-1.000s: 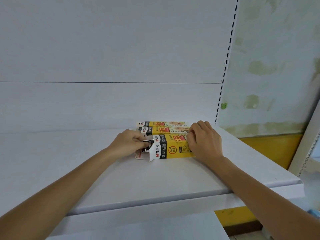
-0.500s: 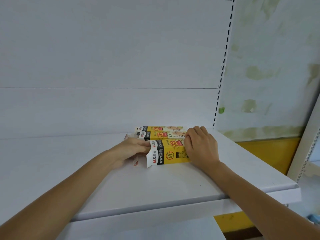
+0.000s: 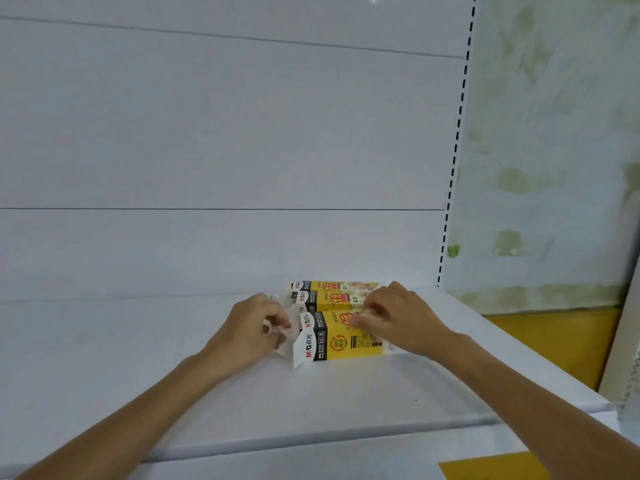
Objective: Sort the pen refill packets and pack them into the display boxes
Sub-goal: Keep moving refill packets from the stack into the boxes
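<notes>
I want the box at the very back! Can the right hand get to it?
Probably yes. The right hand holds the front box by its top edge; the back box lies two rows behind it, top uncovered, nothing above it.

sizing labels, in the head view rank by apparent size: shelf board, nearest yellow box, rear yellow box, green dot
1. shelf board
2. nearest yellow box
3. rear yellow box: farther, partly hidden, so unsure
4. green dot
</notes>
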Tool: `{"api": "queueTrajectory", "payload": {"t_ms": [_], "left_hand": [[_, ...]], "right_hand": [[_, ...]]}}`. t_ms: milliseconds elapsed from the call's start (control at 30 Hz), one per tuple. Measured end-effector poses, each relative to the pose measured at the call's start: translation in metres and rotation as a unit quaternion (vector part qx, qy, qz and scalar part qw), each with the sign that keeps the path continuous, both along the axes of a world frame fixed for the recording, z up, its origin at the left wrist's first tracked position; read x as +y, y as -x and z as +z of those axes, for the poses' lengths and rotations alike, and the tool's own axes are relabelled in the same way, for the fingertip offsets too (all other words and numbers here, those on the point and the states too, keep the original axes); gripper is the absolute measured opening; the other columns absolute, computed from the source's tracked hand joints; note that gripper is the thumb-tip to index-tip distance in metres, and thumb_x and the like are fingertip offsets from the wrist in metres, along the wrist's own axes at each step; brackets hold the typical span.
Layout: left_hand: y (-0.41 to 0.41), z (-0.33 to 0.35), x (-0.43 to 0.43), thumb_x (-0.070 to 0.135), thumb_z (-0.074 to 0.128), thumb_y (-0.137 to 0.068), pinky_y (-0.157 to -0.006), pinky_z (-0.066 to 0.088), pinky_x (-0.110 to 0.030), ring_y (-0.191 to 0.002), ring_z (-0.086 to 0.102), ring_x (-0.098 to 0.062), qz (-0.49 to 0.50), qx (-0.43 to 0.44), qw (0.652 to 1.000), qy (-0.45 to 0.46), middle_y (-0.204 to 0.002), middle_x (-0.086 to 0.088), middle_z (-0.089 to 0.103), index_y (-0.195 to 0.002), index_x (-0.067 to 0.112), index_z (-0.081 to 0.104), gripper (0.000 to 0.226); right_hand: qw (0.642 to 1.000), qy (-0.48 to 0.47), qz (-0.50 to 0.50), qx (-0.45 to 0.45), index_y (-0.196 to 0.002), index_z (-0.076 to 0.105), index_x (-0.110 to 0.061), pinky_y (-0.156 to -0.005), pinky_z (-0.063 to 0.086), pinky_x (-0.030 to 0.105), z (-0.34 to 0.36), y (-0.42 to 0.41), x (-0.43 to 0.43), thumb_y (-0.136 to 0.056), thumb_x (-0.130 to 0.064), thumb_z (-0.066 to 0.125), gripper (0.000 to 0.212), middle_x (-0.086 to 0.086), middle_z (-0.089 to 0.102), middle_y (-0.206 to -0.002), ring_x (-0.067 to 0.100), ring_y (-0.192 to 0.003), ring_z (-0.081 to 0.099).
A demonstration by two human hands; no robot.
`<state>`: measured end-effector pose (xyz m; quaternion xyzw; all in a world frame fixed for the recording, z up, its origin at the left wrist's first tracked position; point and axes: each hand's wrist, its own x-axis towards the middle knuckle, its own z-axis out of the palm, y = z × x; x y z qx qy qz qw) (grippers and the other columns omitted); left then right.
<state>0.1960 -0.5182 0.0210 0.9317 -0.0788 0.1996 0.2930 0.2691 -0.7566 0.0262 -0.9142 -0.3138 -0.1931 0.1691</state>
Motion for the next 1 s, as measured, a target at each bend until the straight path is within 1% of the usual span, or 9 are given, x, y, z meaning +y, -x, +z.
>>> {"api": "queueTrajectory", "payload": {"t_ms": [67, 167, 400, 500, 600, 700, 800, 900, 1000], "left_hand": [[0.002, 0.013, -0.009, -0.004, 0.066, -0.075, -0.074, 0.054, -0.024, -0.085, 0.061, -0.009, 0.013, -0.069, 0.995, 0.07, -0.087, 0.006, 0.059, -0.065, 0.032, 0.057, 0.039], [0.003, 0.04, -0.026, -0.005, 0.062, -0.078, -0.063, 0.047, -0.006, -0.081, 0.057, 0.001, 0.022, -0.152, 0.981, 0.123, -0.087, 0.005, 0.059, -0.065, 0.026, 0.057, 0.035], [-0.001, 0.099, -0.044, 0.003, 0.061, -0.083, -0.07, 0.039, -0.001, -0.09, 0.054, 0.01, -0.008, -0.272, 0.932, 0.238, -0.096, 0.012, 0.054, -0.081, 0.025, 0.058, 0.022], [0.001, 0.1, -0.054, 0.021, 0.062, -0.086, -0.067, 0.035, -0.008, -0.099, 0.052, -0.007, -0.008, -0.229, 0.927, 0.297, -0.116, 0.008, 0.048, -0.115, 0.023, 0.046, 0.034], [0.006, 0.08, -0.069, 0.033, 0.062, -0.085, -0.062, 0.036, -0.009, -0.093, 0.053, -0.009, -0.053, -0.12, 0.958, 0.254, -0.115, 0.007, 0.05, -0.131, 0.027, 0.033, 0.054], [0.001, 0.06, -0.083, 0.038, 0.064, -0.082, -0.061, 0.044, -0.011, -0.089, 0.057, -0.002, -0.103, -0.049, 0.97, 0.216, -0.107, 0.01, 0.055, -0.128, 0.032, 0.028, 0.058], [-0.007, 0.056, -0.084, 0.033, 0.064, -0.083, -0.058, 0.048, -0.012, -0.08, 0.061, 0.0, -0.095, -0.029, 0.959, 0.267, -0.099, 0.01, 0.06, -0.114, 0.032, 0.033, 0.044], [-0.012, 0.061, -0.071, 0.031, 0.065, -0.083, -0.078, 0.055, -0.029, -0.087, 0.068, -0.011, -0.141, 0.007, 0.942, 0.304, -0.108, 0.003, 0.065, -0.111, 0.04, 0.041, 0.038], [-0.012, 0.066, -0.065, 0.038, 0.068, -0.074, -0.083, 0.056, -0.034, -0.089, 0.069, -0.012, -0.185, 0.001, 0.933, 0.309, -0.108, 0.006, 0.067, -0.118, 0.042, 0.043, 0.051]], "right_hand": [[0.995, 0.001, 0.033, 0.092, -0.096, 0.062, -0.01, -0.068, 0.039, 0.027, 0.016, 0.011, 0.004, -0.065, -0.079, 0.05, 0.076, -0.007, 0.051, -0.077, 0.01, -0.074, 0.048], [0.99, 0.02, 0.048, 0.132, -0.125, 0.05, -0.026, -0.083, 0.041, 0.025, 0.029, 0.02, 0.011, -0.074, -0.054, 0.068, 0.06, -0.011, 0.053, -0.105, 0.01, -0.097, 0.05], [0.973, -0.16, 0.026, 0.166, -0.102, 0.055, -0.015, -0.066, 0.047, 0.017, 0.058, 0.031, 0.003, -0.072, -0.032, 0.077, 0.041, -0.006, 0.06, -0.09, 0.008, -0.08, 0.057], [0.959, -0.245, -0.006, 0.141, -0.103, 0.049, -0.018, -0.053, 0.041, 0.01, 0.062, 0.037, 0.002, -0.072, -0.031, 0.078, 0.045, -0.014, 0.056, -0.088, -0.002, -0.074, 0.054], [0.942, -0.321, -0.026, 0.09, -0.105, 0.04, -0.024, -0.053, 0.043, 0.008, 0.061, 0.042, 0.006, -0.07, -0.029, 0.079, 0.053, -0.016, 0.056, -0.088, -0.002, -0.076, 0.057], [0.961, -0.274, 0.002, 0.025, -0.109, 0.038, -0.029, -0.073, 0.049, 0.019, 0.047, 0.047, 0.016, -0.067, -0.038, 0.076, 0.058, -0.011, 0.052, -0.102, 0.004, -0.092, 0.055], [0.979, -0.199, 0.045, 0.012, -0.118, 0.041, -0.034, -0.082, 0.047, 0.022, 0.039, 0.052, 0.017, -0.073, -0.05, 0.065, 0.054, -0.014, 0.046, -0.107, -0.001, -0.097, 0.048], [0.968, -0.239, 0.061, 0.047, -0.126, 0.039, -0.039, -0.085, 0.051, 0.027, 0.049, 0.051, 0.008, -0.081, -0.052, 0.059, 0.051, -0.015, 0.049, -0.115, -0.003, -0.103, 0.049], [0.938, -0.328, 0.089, 0.064, -0.129, 0.039, -0.033, -0.078, 0.052, 0.017, 0.06, 0.052, 0.006, -0.079, -0.047, 0.061, 0.056, -0.016, 0.054, -0.116, -0.004, -0.103, 0.055]]}}
